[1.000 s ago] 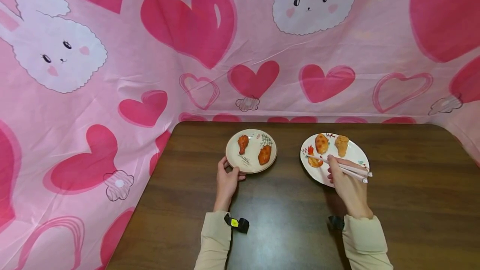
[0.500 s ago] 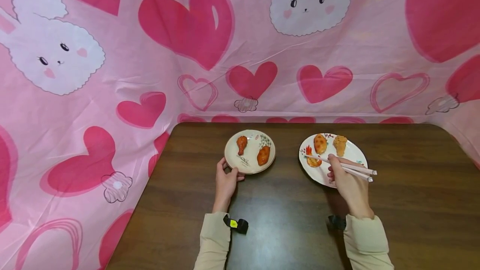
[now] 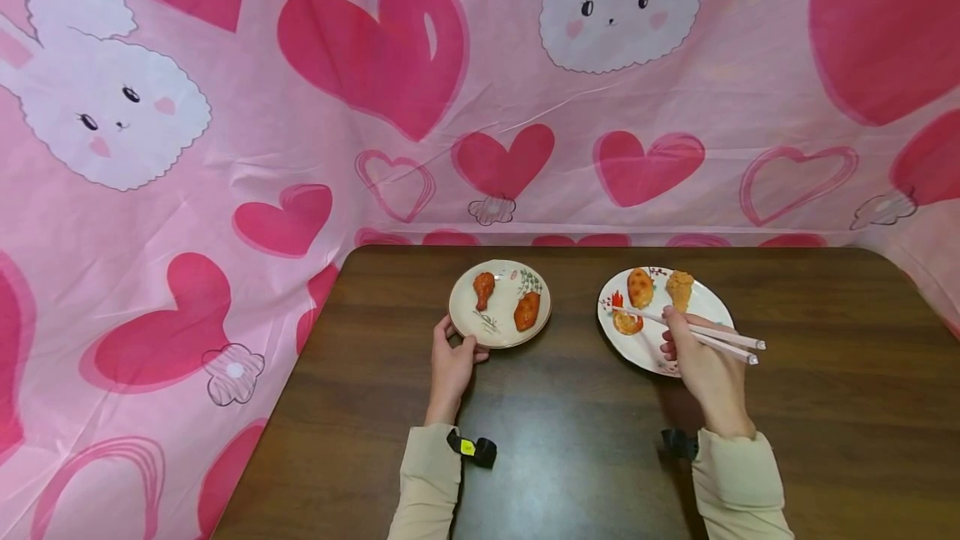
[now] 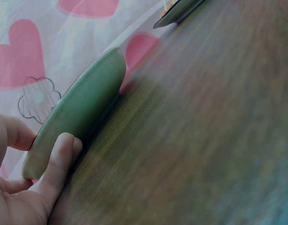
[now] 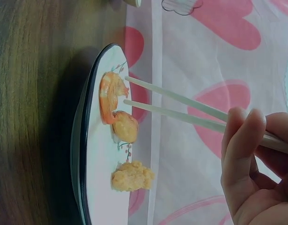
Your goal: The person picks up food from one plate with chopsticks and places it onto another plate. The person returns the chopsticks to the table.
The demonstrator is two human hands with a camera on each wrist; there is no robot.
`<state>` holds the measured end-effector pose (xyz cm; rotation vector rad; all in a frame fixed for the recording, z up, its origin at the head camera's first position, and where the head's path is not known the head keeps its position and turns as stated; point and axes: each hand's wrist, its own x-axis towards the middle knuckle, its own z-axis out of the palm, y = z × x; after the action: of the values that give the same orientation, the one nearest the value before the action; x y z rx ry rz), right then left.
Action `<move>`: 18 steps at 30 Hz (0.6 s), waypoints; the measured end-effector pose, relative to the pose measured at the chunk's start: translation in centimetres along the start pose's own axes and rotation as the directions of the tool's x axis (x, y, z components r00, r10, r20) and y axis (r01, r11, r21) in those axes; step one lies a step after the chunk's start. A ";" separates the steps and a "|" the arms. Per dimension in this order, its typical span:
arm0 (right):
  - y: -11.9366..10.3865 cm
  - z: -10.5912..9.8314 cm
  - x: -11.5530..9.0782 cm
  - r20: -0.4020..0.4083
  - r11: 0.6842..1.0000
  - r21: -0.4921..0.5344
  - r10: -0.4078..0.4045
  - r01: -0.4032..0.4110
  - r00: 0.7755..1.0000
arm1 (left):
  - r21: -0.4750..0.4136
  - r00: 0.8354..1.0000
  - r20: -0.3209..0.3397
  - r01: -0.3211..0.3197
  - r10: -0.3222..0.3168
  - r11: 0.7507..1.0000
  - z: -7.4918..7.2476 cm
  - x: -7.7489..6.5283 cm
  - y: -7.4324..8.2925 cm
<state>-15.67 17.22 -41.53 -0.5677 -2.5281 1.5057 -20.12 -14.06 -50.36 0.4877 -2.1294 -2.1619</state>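
Observation:
My left hand (image 3: 453, 367) grips the near-left rim of a small round plate (image 3: 467, 325), thumb on its outer side in the left wrist view. That plate bears a glazed drumstick (image 3: 483, 290) and a chicken wing (image 3: 527, 312). My right hand (image 3: 707, 372) holds a pair of pale chopsticks (image 5: 181, 99) over a larger white plate (image 3: 636, 350). The chopstick tips are slightly apart, close above an orange shrimp (image 5: 107, 98) with a red tail. Beside the shrimp sit a browned oval piece (image 3: 641, 287) and a crumb-coated fried piece (image 5: 132, 176), partly overlapped by my hand in the head view.
Both plates stand toward the far edge of a dark wooden table (image 3: 570, 448), with a gap between them. A pink cloth (image 3: 397, 98) with hearts and rabbits hangs behind and to the left. Black straps (image 3: 476, 450) circle both wrists.
My right hand has shifted slightly to the right, and the chopsticks' rear ends swing right with it. Their tips stay near the shrimp. The left hand keeps its grip on the small plate.

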 end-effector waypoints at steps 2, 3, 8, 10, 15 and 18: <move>0.0 0.0 0.0 -0.006 1.000 0.008 0.001 -0.001 1.000 | -0.001 1.000 0.001 0.001 -0.001 1.000 0.0 0.0 0.0; -0.1 0.0 0.0 -0.010 1.000 0.011 0.001 -0.001 1.000 | -0.001 1.000 0.002 0.002 -0.002 1.000 0.0 0.0 0.0; -0.3 0.1 -0.1 -0.022 0.999 0.033 -0.006 0.006 1.000 | 0.003 1.000 0.000 -0.003 0.003 1.000 -0.1 -0.1 0.1; -0.3 0.2 -0.2 -0.022 0.999 0.040 -0.007 0.008 1.000 | 0.006 1.000 -0.001 -0.002 0.002 1.000 -0.2 -0.1 0.1; -0.5 0.3 -0.4 -0.026 0.998 0.054 -0.027 0.029 0.999 | 0.006 1.000 0.001 -0.009 0.009 1.000 -0.1 -0.2 0.1; -0.5 0.5 -0.6 -0.028 0.996 0.076 -0.052 0.054 0.998 | 0.001 1.000 0.003 -0.014 0.014 1.000 -0.1 -0.2 -0.1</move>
<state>-15.44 16.35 -41.26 -0.5014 -2.4341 1.5585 -19.93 -14.10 -50.39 0.4683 -2.1292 -2.1562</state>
